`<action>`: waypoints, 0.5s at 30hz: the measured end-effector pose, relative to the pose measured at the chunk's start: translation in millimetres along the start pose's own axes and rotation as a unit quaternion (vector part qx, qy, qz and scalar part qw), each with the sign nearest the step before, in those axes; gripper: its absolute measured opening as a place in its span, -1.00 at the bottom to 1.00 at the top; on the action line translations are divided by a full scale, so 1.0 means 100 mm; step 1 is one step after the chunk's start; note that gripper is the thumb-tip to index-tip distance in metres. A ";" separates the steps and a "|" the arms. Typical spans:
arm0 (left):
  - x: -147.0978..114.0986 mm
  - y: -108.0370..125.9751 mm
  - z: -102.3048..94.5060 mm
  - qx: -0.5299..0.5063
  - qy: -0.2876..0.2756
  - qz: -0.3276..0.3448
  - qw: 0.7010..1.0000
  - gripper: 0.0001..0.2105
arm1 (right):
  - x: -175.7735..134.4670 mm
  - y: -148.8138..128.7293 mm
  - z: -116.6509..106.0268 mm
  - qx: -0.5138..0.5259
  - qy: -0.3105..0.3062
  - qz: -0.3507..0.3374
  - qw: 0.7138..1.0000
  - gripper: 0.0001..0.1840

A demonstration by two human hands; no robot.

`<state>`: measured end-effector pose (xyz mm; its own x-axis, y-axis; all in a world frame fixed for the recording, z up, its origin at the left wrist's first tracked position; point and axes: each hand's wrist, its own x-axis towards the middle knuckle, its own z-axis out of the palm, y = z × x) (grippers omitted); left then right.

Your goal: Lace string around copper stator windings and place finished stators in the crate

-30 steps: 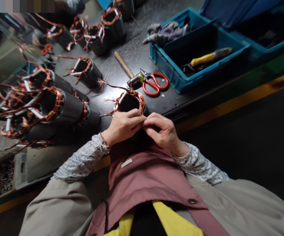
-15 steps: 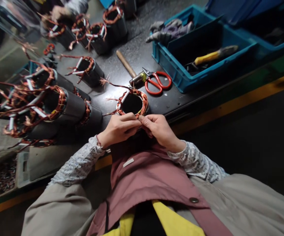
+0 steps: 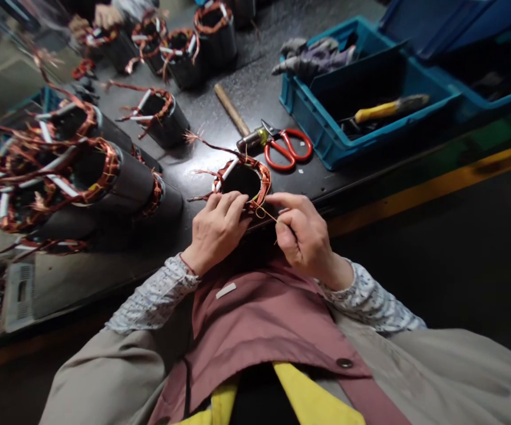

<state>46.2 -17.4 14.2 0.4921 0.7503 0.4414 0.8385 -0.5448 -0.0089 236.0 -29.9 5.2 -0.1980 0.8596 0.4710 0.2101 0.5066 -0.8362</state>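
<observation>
A motor stator [image 3: 265,180] with a ring of copper windings and white sleeves stands upright near the bench edge in front of me. My left hand [image 3: 218,228] is closed over its near-left rim, its fingertips partly hidden inside. A thin yellow lacing cord [image 3: 270,216] runs from the near side of the windings and forms a small loop there. Between thumb and fingers, my right hand [image 3: 305,236] pinches this cord just right of the rim. Just behind the stator lie red-handled scissors [image 3: 281,158] and a wooden-handled hammer [image 3: 232,110].
Several more stators [image 3: 127,177] are stacked at left, with others [image 3: 184,65] farther back, where another person's hand [image 3: 108,16] touches one. A blue bin [image 3: 330,144] at right holds a yellow-handled tool [image 3: 377,112]; gloves [image 3: 317,56] hang over its edge.
My hands were together at the near rim. The right hand has moved right, drawing the yellow cord out into view, while the left has shifted onto the rim. The view has shifted slightly.
</observation>
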 end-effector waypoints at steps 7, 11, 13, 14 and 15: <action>0.02 0.07 0.13 0.029 0.023 -0.038 0.999 -0.75 | -0.20 -0.39 0.19 0.314 -0.089 0.179 0.928 -0.69; 0.03 0.03 0.15 0.002 0.016 -0.070 0.997 -0.77 | -0.41 -0.43 0.30 0.171 -0.117 0.120 0.971 -0.75; 0.04 0.02 0.13 0.001 -0.001 -0.077 0.997 -0.77 | -0.47 -0.37 0.30 0.094 -0.116 0.046 0.988 -0.78; 0.05 0.02 0.11 0.002 -0.010 -0.073 0.997 -0.77 | -0.46 -0.35 0.27 0.061 -0.110 -0.001 0.992 -0.81; 0.05 0.02 0.09 0.001 -0.017 -0.060 0.998 -0.77 | -0.45 -0.32 0.21 0.029 -0.096 -0.049 0.994 -0.84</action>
<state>52.5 -10.8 8.3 0.3956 0.8228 0.4080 0.8927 -0.4489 0.0398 217.7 -86.1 5.4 -0.3954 0.7745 0.4937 0.1266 0.5783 -0.8059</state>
